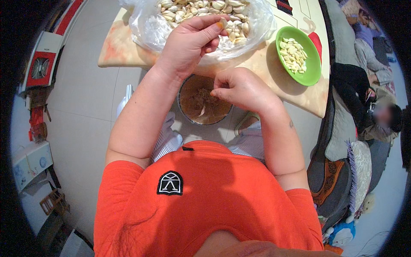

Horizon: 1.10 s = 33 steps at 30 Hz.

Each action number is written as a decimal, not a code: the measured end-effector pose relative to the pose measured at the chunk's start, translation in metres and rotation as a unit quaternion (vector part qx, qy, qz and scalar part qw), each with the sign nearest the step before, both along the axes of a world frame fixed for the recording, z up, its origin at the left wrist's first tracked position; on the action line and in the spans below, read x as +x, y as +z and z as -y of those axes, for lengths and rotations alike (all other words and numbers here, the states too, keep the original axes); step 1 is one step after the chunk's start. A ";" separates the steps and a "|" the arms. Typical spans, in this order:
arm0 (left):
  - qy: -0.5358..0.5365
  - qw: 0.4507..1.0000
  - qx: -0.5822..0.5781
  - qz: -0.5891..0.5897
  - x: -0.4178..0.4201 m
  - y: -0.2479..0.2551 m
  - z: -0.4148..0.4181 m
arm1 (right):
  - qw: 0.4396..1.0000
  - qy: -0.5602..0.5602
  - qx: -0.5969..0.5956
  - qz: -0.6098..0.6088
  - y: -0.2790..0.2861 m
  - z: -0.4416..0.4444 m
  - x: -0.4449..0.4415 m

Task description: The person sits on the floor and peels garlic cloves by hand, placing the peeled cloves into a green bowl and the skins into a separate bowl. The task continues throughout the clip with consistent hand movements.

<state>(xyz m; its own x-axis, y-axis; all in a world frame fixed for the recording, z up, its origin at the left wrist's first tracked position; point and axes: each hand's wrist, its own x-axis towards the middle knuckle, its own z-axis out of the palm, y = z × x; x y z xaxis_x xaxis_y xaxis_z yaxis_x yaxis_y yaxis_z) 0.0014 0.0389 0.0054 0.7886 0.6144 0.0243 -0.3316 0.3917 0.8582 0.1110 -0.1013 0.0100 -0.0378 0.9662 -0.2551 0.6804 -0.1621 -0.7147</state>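
My left hand [197,40] is raised over the near side of a clear plastic bag [144,30]. A single garlic clove [223,23] is pinched between its thumb and fingers. The bag lies open, and many unpeeled garlic cloves [205,8] fill it. My right hand [240,88] hangs lower, with curled fingers and the thumb close to them; whether anything small is between them is hidden. Beneath it, a round bin [205,99] on the floor contains brownish scraps. A pale sliver of garlic skin [202,111] shows over the bin.
A green bowl [313,69] of peeled cloves [292,55] sits at the right of the tabletop [112,48], beside a red object [315,45]. On the right, a person [353,83] is on a sofa [342,128] with a cushion [361,173]. A red-fronted cabinet [40,67] stands far left.
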 end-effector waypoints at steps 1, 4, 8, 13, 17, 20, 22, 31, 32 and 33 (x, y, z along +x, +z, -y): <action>0.004 1.000 0.005 -0.010 0.000 0.000 0.000 | 1.000 0.004 -0.004 0.004 0.000 0.000 0.001; 0.023 0.998 0.042 -0.045 0.000 0.001 0.002 | 0.993 -0.069 0.059 -0.069 -0.004 0.000 0.006; 0.076 0.976 0.186 -0.083 -0.001 -0.001 0.006 | 0.917 -0.267 0.144 -0.260 0.009 -0.004 0.014; 0.158 0.843 0.510 -0.073 0.001 -0.004 0.007 | 0.840 -0.303 0.130 -0.431 0.018 -0.003 0.027; 0.175 0.789 0.583 -0.078 0.003 0.004 0.010 | 0.820 -0.316 0.132 -0.459 0.015 -0.004 0.028; 0.186 0.768 0.609 -0.068 0.003 0.005 0.012 | 0.810 -0.309 0.121 -0.484 0.012 -0.004 0.031; 0.194 0.756 0.623 -0.052 0.004 0.005 0.013 | 0.806 -0.312 0.115 -0.489 0.012 -0.004 0.032; 0.207 0.726 0.655 -0.021 0.008 0.003 0.013 | 0.806 -0.321 0.117 -0.483 0.006 -0.007 0.032; 0.207 0.726 0.656 -0.021 0.009 0.002 0.013 | 0.806 -0.328 0.118 -0.479 0.007 -0.008 0.031; 0.207 0.725 0.656 -0.022 0.009 0.002 0.013 | 0.805 -0.335 0.119 -0.475 0.007 -0.008 0.030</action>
<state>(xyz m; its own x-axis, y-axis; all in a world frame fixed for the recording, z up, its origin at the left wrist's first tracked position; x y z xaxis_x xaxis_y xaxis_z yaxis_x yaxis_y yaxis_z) 0.0103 0.0256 0.0069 0.5598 0.2698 0.7834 -0.1490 -0.8973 0.4155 0.1413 -0.0930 0.0173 0.4432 0.8684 -0.2223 -0.3742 -0.0461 -0.9262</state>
